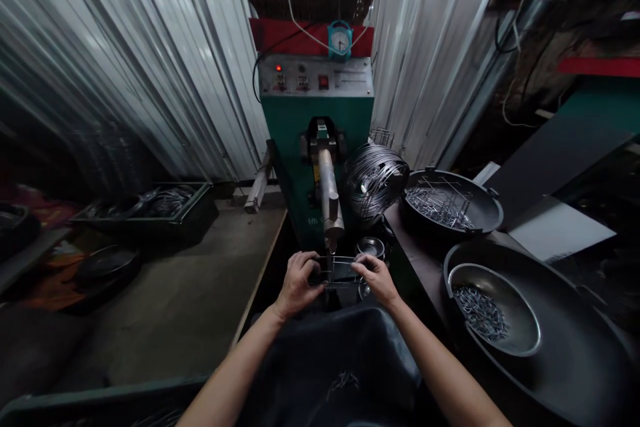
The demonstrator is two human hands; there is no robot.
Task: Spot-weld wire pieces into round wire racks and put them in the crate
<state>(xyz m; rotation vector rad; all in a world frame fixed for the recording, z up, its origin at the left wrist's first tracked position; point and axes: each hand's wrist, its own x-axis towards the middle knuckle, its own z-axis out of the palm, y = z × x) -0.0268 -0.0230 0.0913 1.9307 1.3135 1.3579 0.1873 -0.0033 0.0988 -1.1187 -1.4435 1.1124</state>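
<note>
A small frame of thin metal wire (344, 259) spans the gap between my hands, level with the tip of the machine's electrode arm. My left hand (300, 282) is closed on its left end, thumb against fingers. At its right end my right hand (374, 275) pinches the wire between thumb and fingertips. Just above stands the grey metal arm (329, 190) of a green spot-welding machine (280, 140). Its lower tip meets or nearly meets the wire; I cannot tell which. Several short wire pieces (344, 380) lie on the dark apron (295, 353) over my lap.
To the right, a coil of wire rings (377, 177) hangs beside the machine. A black pan (487, 207) holds wire pieces, and a metal bowl (530, 340) of short pieces sits in a large wok (575, 380). A crate (200, 203) of wire parts stands left.
</note>
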